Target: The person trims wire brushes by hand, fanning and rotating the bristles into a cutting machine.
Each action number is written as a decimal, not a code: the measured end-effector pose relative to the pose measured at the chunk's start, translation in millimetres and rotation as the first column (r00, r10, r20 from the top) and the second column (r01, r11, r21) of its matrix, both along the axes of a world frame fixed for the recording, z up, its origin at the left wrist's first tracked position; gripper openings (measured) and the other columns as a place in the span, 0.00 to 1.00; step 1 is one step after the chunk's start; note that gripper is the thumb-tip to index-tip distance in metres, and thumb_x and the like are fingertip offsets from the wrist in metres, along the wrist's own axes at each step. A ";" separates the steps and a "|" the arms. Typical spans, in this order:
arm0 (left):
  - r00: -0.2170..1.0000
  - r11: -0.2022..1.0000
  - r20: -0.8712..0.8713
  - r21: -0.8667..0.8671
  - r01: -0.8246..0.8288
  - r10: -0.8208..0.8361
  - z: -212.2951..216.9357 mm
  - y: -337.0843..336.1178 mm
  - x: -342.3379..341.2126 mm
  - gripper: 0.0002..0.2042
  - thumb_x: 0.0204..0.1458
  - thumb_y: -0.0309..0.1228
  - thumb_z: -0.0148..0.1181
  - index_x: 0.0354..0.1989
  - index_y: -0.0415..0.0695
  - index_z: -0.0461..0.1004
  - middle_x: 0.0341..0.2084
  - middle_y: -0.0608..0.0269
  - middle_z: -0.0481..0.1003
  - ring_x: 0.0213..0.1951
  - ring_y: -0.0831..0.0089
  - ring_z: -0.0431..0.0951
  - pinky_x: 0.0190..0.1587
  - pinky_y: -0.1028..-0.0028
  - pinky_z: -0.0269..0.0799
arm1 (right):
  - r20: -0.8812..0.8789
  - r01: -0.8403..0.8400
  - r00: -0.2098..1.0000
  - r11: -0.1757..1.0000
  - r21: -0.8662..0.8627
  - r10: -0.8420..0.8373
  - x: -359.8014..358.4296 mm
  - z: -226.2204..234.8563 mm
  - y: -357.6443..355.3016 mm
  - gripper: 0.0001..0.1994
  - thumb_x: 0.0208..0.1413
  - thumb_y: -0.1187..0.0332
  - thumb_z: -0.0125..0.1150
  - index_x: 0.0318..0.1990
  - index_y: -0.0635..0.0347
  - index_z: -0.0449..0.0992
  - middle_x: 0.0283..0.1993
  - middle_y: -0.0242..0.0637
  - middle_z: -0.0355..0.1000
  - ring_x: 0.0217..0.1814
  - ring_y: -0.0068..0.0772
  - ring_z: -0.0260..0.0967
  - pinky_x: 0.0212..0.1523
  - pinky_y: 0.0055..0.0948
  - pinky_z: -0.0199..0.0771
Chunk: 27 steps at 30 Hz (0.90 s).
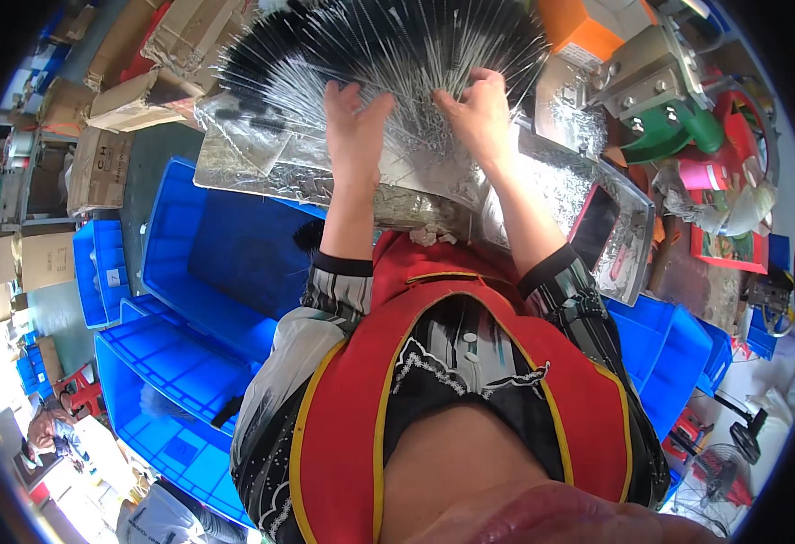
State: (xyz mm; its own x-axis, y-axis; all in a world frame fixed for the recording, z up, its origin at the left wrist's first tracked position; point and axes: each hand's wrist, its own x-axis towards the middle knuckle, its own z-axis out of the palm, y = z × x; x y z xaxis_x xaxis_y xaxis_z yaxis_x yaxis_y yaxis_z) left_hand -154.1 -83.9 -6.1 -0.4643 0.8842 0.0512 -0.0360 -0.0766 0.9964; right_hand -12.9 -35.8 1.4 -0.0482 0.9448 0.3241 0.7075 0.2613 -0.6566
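Note:
A large fanned heap of thin wire brushes [415,54] with black bristles lies on the workbench before me. Their bare silvery stems point toward me. My left hand [356,136] rests at the left part of the stems, thumb and fingers apart. On the right, my right hand [483,122] touches the stems with its thumb spread away from the bent fingers. I make out no single brush gripped in either hand, though the fingertips are partly lost among the wires. Under the stems lies a clear plastic sheet [266,150].
Metal trays [638,222] with small wire bits and a dark phone [594,222] sit to the right. Beyond them stands a metal machine with a green part [674,127]. An orange box [588,41] is at the far right. Blue crates [166,240] and cardboard boxes [98,168] stand left.

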 end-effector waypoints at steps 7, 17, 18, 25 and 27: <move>0.905 0.970 0.424 0.205 -0.132 0.034 -14.9 26.2 26.0 0.26 0.38 0.18 0.56 0.48 0.30 0.54 0.41 0.53 0.64 0.42 0.70 0.66 0.43 0.76 0.62 | 0.042 -0.139 0.990 0.982 0.127 0.135 -15.2 5.6 -19.1 0.13 0.38 0.72 0.57 0.34 0.70 0.71 0.41 0.43 0.65 0.45 0.42 0.61 0.44 0.32 0.64; 0.972 0.997 0.226 0.058 0.051 -0.063 -9.5 40.9 29.6 0.28 0.35 0.26 0.61 0.45 0.28 0.56 0.35 0.53 0.68 0.36 0.69 0.69 0.37 0.74 0.65 | 0.123 -0.186 0.978 0.969 0.165 0.167 -11.8 -7.1 -7.6 0.11 0.36 0.71 0.55 0.24 0.73 0.72 0.47 0.52 0.62 0.46 0.52 0.57 0.46 0.38 0.62; 0.983 0.998 0.180 0.043 0.040 -0.047 -10.6 43.4 32.2 0.28 0.36 0.27 0.61 0.45 0.28 0.56 0.35 0.52 0.67 0.36 0.69 0.69 0.36 0.74 0.65 | 0.117 -0.182 0.980 0.969 0.167 0.163 -11.1 -7.4 -7.7 0.11 0.36 0.71 0.55 0.24 0.73 0.72 0.47 0.52 0.62 0.46 0.52 0.57 0.46 0.38 0.62; 0.943 0.984 0.329 0.175 -0.021 -0.039 4.9 50.8 47.8 0.16 0.36 0.16 0.58 0.37 0.34 0.66 0.31 0.60 0.71 0.30 0.74 0.72 0.32 0.77 0.68 | -0.017 -0.402 0.905 0.871 0.283 0.424 0.2 -12.6 -6.1 0.10 0.32 0.75 0.52 0.26 0.70 0.72 0.39 0.42 0.65 0.44 0.45 0.57 0.45 0.35 0.60; 0.948 0.965 0.314 0.259 -0.038 -0.047 6.4 51.3 44.7 0.16 0.37 0.17 0.58 0.37 0.34 0.66 0.31 0.60 0.71 0.30 0.74 0.72 0.32 0.77 0.68 | -0.138 -0.376 0.892 0.876 0.302 0.431 1.2 -2.0 -15.3 0.18 0.37 0.76 0.53 0.42 0.64 0.67 0.41 0.45 0.63 0.47 0.44 0.57 0.46 0.32 0.60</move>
State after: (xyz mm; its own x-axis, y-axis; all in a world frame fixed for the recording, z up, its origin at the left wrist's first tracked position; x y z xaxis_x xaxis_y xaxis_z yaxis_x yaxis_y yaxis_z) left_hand -109.4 -32.6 0.3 -0.4904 0.8617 0.1305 -0.3450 -0.3295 0.8789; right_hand -11.7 -51.1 -0.6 -0.3172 0.7364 0.5976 0.3679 0.6763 -0.6381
